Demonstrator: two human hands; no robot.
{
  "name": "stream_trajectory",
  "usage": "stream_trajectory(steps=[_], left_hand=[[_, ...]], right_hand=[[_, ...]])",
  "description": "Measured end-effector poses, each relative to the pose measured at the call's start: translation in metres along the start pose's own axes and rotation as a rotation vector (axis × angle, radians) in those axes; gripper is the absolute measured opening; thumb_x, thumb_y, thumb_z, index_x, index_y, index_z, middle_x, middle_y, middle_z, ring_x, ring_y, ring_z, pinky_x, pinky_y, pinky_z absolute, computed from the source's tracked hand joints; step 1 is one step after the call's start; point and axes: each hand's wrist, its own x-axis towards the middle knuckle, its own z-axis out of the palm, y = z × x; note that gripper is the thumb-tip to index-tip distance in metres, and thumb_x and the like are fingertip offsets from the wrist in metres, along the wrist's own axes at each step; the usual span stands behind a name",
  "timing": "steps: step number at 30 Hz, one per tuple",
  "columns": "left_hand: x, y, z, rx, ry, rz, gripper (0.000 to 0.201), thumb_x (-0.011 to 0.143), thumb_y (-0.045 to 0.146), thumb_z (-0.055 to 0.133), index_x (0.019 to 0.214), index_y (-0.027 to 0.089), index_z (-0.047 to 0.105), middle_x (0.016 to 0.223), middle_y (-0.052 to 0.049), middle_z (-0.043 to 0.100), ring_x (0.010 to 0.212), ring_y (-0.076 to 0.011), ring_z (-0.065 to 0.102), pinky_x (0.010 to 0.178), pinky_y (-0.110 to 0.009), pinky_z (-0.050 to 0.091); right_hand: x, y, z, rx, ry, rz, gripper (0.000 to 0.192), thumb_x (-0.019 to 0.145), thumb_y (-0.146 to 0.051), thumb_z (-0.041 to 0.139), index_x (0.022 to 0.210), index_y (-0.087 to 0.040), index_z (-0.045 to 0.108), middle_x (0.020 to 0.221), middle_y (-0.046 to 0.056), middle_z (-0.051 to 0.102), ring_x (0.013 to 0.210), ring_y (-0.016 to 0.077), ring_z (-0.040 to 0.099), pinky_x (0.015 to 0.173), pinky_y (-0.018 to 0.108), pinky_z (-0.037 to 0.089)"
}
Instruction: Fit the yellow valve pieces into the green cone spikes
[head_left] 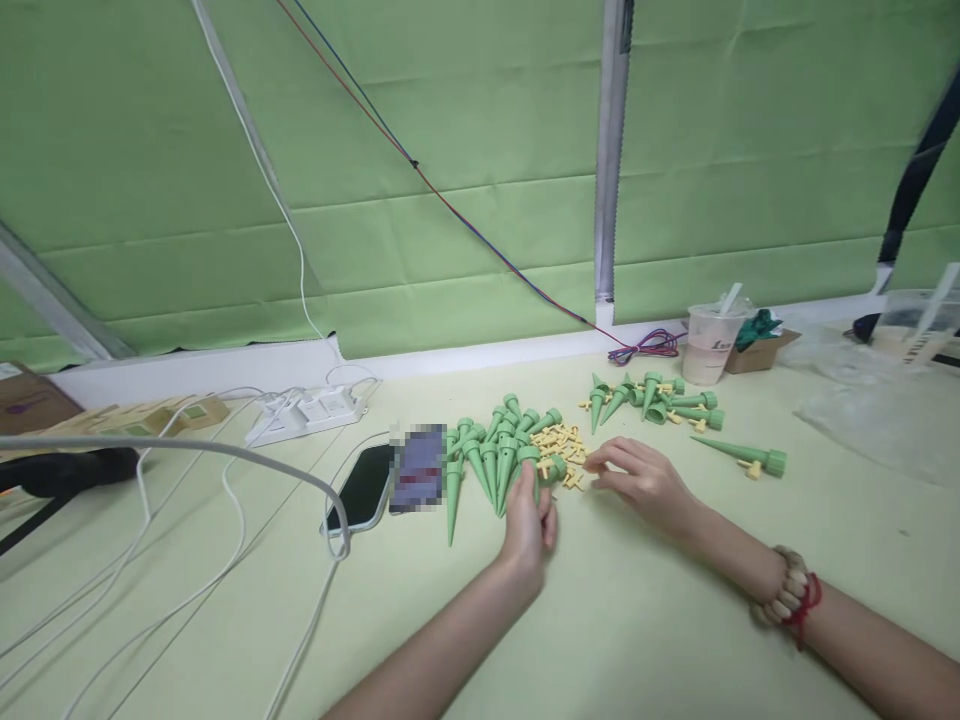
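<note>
- the left hand (pixel 527 525) pinches one green spike (pixel 534 478) upright-ish, cap end toward the right hand.
- the right hand (pixel 637 478), fingers loosely curled, picks at the yellow clips (pixel 561 443) piled between the two spike heaps.

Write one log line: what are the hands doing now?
left hand: holds green spike | right hand: fingertips at yellow pieces | phone left of spikes

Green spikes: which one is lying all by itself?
The long green spike to the right of the right hand, pointing left, lies alone. The others sit bunched in two piles, and the left hand holds one.
</note>
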Motion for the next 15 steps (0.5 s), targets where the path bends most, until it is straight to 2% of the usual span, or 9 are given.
stream_trajectory(steps=[2, 4, 7, 9, 11, 12, 15], left_hand=[[0.002, 0.002, -0.002, -0.037, 0.049, 0.004, 0.052, 0.071, 0.066, 0.045, 0.076, 0.016, 0.033, 0.045, 0.009, 0.018, 0.031, -0.0018, 0.014, 0.034, -0.016, 0.012], [0.002, 0.003, -0.002, -0.020, 0.038, 0.028, 0.051, 0.071, 0.065, 0.047, 0.077, 0.017, 0.033, 0.045, 0.008, 0.019, 0.031, -0.0019, 0.016, 0.034, -0.016, 0.013], [0.000, 0.001, 0.002, 0.044, -0.013, 0.077, 0.048, 0.072, 0.062, 0.047, 0.077, 0.017, 0.032, 0.044, 0.008, 0.021, 0.030, -0.0030, 0.019, 0.033, -0.016, 0.014], [-0.003, -0.001, 0.004, 0.070, -0.025, 0.091, 0.046, 0.074, 0.061, 0.045, 0.076, 0.017, 0.032, 0.044, 0.008, 0.021, 0.030, -0.0035, 0.020, 0.032, -0.016, 0.015], [-0.005, -0.002, 0.005, 0.084, -0.031, 0.098, 0.046, 0.076, 0.062, 0.041, 0.077, 0.017, 0.031, 0.044, 0.008, 0.022, 0.031, -0.0037, 0.020, 0.032, -0.015, 0.017], [-0.006, -0.003, 0.006, 0.093, -0.037, 0.104, 0.046, 0.077, 0.063, 0.038, 0.077, 0.017, 0.031, 0.044, 0.008, 0.023, 0.031, -0.0037, 0.020, 0.032, -0.015, 0.017], [-0.009, -0.004, 0.006, 0.143, -0.064, 0.120, 0.047, 0.078, 0.064, 0.034, 0.077, 0.017, 0.030, 0.046, 0.007, 0.025, 0.032, -0.0039, 0.022, 0.033, -0.015, 0.019]], right_hand=[[-0.002, 0.007, -0.003, 0.057, 0.029, 0.062, 0.017, 0.082, -0.007, 0.051, 0.071, -0.016, 0.060, 0.084, 0.002, 0.064, 0.079, 0.0128, 0.052, 0.066, 0.025, 0.044], [-0.004, 0.012, -0.003, 0.089, 0.049, 0.216, 0.019, 0.083, -0.008, 0.050, 0.070, -0.017, 0.061, 0.081, 0.001, 0.064, 0.078, 0.0124, 0.052, 0.068, 0.026, 0.044], [-0.007, 0.013, 0.001, 0.103, -0.013, 0.369, 0.019, 0.083, -0.013, 0.050, 0.073, -0.019, 0.065, 0.083, 0.002, 0.063, 0.082, 0.0142, 0.054, 0.072, 0.029, 0.046], [-0.005, 0.008, 0.003, 0.144, -0.071, 0.452, 0.017, 0.084, -0.017, 0.050, 0.085, -0.021, 0.066, 0.092, 0.003, 0.063, 0.088, 0.0157, 0.055, 0.075, 0.031, 0.047], [0.000, 0.001, 0.003, 0.245, -0.098, 0.588, 0.023, 0.085, -0.023, 0.048, 0.102, -0.021, 0.063, 0.104, 0.005, 0.060, 0.091, 0.0156, 0.055, 0.072, 0.029, 0.049], [0.003, -0.003, 0.002, 0.323, -0.102, 0.673, 0.026, 0.085, -0.027, 0.047, 0.106, -0.021, 0.062, 0.107, 0.005, 0.058, 0.086, 0.0142, 0.056, 0.067, 0.026, 0.050], [0.010, -0.010, 0.000, 0.549, -0.118, 0.906, 0.034, 0.081, -0.041, 0.053, 0.102, -0.017, 0.064, 0.102, 0.008, 0.060, 0.079, 0.0146, 0.058, 0.062, 0.025, 0.050]])
